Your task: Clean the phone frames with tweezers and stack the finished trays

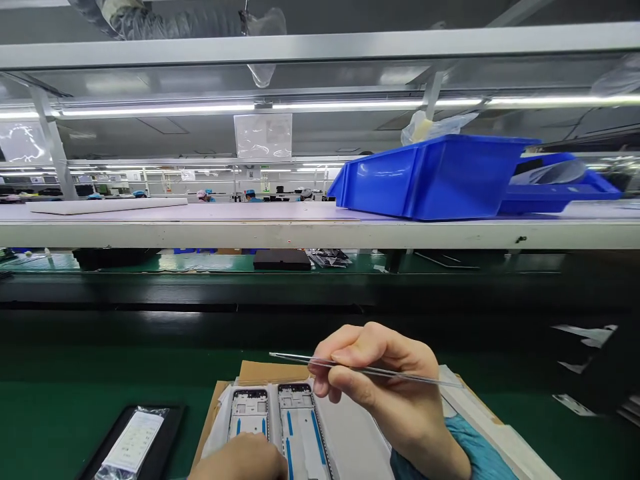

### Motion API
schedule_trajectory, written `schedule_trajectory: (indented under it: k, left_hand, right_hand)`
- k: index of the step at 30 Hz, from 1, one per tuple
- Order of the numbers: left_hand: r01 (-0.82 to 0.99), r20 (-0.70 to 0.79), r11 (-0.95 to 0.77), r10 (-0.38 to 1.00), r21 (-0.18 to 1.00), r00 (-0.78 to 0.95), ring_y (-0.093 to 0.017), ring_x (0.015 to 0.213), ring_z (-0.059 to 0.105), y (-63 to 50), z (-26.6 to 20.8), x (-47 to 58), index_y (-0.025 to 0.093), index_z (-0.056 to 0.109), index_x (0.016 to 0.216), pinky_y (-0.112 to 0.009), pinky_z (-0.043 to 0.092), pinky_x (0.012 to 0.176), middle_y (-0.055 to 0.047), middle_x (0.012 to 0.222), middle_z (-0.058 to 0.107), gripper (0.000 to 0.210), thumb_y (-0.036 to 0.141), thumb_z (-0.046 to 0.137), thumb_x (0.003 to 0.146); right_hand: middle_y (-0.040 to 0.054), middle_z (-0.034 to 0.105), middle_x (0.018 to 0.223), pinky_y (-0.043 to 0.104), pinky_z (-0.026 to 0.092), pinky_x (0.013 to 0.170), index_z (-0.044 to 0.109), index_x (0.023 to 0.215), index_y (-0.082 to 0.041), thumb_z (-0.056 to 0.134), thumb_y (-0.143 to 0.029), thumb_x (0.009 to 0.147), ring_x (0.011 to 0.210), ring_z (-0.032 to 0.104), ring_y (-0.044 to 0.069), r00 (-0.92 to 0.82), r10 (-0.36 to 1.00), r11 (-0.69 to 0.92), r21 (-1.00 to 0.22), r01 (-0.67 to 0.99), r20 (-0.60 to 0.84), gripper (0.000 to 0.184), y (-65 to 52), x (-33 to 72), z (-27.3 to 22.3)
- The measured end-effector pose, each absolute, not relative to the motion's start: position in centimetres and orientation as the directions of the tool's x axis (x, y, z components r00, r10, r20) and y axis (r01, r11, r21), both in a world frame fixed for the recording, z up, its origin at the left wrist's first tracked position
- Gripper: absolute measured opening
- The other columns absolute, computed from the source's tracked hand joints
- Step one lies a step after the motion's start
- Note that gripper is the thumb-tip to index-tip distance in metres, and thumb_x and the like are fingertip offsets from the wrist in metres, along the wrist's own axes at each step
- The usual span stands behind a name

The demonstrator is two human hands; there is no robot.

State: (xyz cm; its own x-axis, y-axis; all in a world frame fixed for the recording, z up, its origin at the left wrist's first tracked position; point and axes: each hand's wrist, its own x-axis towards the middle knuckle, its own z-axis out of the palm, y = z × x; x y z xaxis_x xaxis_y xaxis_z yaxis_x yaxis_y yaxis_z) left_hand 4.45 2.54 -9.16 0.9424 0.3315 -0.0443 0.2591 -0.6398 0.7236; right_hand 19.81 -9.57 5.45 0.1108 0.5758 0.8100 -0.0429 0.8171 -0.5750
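My right hand (383, 383) is raised over the work area, with thumb and fingers pinched around a pair of thin metal tweezers (293, 358). The tip points left and the long shank runs out to the right behind my grip. Low in the view is my left hand (240, 459), covering the lower part of a phone frame (250, 405); its fingers are hidden, so their grip cannot be made out. Beside it lies a second phone frame (303, 427) with blue strips on its pale inner face. Both frames rest on white sheeting (350, 433) over brown cardboard (260, 371).
On the green bench (45, 413), a black tray (170, 427) with a bagged white label (134, 437) lies left. Overhead, a shelf (225, 233) carries blue bins (425, 180). White scraps (573, 403) lie right. People (253, 197) sit far behind.
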Motion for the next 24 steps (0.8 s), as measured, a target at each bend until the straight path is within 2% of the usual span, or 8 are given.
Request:
schedule_trajectory:
  k: [2, 4, 7, 9, 12, 15, 18, 24]
  left_hand:
    - [0.283, -0.05, -0.612, 0.369, 0.739, 0.928, -0.02, 0.065, 0.054, 2.8, -7.3, 3.1, 0.024, 0.064, 0.064, -0.032, 0.044, 0.065, 0.001, 0.065, 0.056, 0.017, 0.033, 0.075, 0.07]
    - [0.227, 0.011, -0.493, 0.433, 0.84, 0.902, -0.019, 0.075, 0.056, 2.9, -5.5, 1.9, 0.023, 0.068, 0.08, -0.028, 0.043, 0.068, 0.0, 0.081, 0.062, 0.015, 0.037, 0.073, 0.077]
    - [-0.053, 0.175, -0.21, 0.62, 0.976, 0.764, -0.015, 0.067, 0.052, 2.8, -3.6, 1.4, 0.019, 0.065, 0.08, -0.024, 0.04, 0.063, 0.002, 0.073, 0.059, 0.029, 0.047, 0.074, 0.081]
    - [-0.235, 0.23, -0.109, 0.776, 0.966, 0.587, -0.013, 0.064, 0.051, 2.5, -2.9, 1.6, 0.018, 0.062, 0.077, -0.023, 0.04, 0.062, 0.002, 0.068, 0.06, 0.037, 0.051, 0.079, 0.079]
    - [-0.355, 0.186, -0.036, 0.897, 0.934, 0.4, -0.012, 0.058, 0.053, 1.5, -2.3, 2.1, 0.018, 0.061, 0.083, -0.022, 0.042, 0.057, 0.001, 0.067, 0.064, 0.041, 0.051, 0.084, 0.074]
    - [-0.403, 0.125, 0.033, 0.925, 0.915, 0.358, -0.011, 0.051, 0.054, 0.1, -1.5, 2.2, 0.02, 0.059, 0.098, -0.02, 0.042, 0.05, 0.002, 0.066, 0.067, 0.048, 0.048, 0.087, 0.071]
    - [-0.416, 0.11, 0.064, 0.918, 0.907, 0.381, -0.012, 0.053, 0.058, -1.1, -0.9, 1.7, 0.021, 0.058, 0.108, -0.02, 0.044, 0.05, 0.002, 0.066, 0.068, 0.051, 0.046, 0.086, 0.074]
    - [-0.39, 0.212, -0.014, 0.857, 0.921, 0.47, -0.013, 0.066, 0.064, -1.4, -1.4, 0.9, 0.024, 0.061, 0.116, -0.021, 0.051, 0.059, -0.003, 0.089, 0.074, 0.039, 0.045, 0.075, 0.086]
  right_hand:
    - [0.0061, 0.077, 0.086, 0.017, 0.059, 0.053, 0.07, 0.088, -0.019, 0.076, -0.011, 0.087, 0.064, 0.075, 0.014, 0.126, 0.56, 0.828, -0.559, -0.047, 0.819, 0.01, -9.6, 19.9, 5.4]
    - [0.0067, 0.077, 0.086, 0.018, 0.06, 0.052, 0.069, 0.087, -0.018, 0.077, -0.013, 0.087, 0.063, 0.075, 0.014, 0.14, 0.56, 0.827, -0.56, -0.043, 0.817, 0.009, -9.8, 19.9, 5.6]
    - [0.0064, 0.078, 0.085, 0.019, 0.061, 0.053, 0.07, 0.086, -0.018, 0.077, -0.016, 0.088, 0.063, 0.075, 0.014, 0.11, 0.569, 0.822, -0.569, -0.027, 0.815, 0.008, -10.2, 19.8, 5.9]
    - [0.0062, 0.078, 0.086, 0.021, 0.062, 0.056, 0.07, 0.086, -0.018, 0.077, -0.013, 0.087, 0.065, 0.075, 0.015, 0.067, 0.561, 0.826, -0.564, 0.018, 0.825, 0.009, -10.2, 19.6, 5.9]
    - [0.0048, 0.078, 0.087, 0.023, 0.061, 0.063, 0.067, 0.087, -0.019, 0.077, -0.006, 0.083, 0.07, 0.075, 0.015, -0.036, 0.559, 0.82, -0.545, 0.177, 0.829, 0.017, -9.8, 19.4, 5.3]
    - [0.0036, 0.077, 0.088, 0.021, 0.059, 0.069, 0.065, 0.088, -0.02, 0.075, -0.008, 0.086, 0.075, 0.074, 0.014, -0.167, 0.554, 0.809, -0.48, 0.34, 0.815, 0.015, -9.0, 19.1, 4.7]
    - [0.0031, 0.075, 0.085, 0.019, 0.056, 0.066, 0.062, 0.087, -0.02, 0.07, -0.013, 0.091, 0.075, 0.073, 0.013, -0.259, 0.543, 0.795, -0.389, 0.466, 0.798, 0.012, -8.3, 18.8, 4.4]
    - [0.0018, 0.075, 0.089, 0.02, 0.056, 0.069, 0.061, 0.094, -0.023, 0.068, -0.01, 0.092, 0.079, 0.074, 0.014, -0.331, 0.544, 0.779, -0.318, 0.541, 0.771, 0.016, -8.1, 19.0, 3.9]
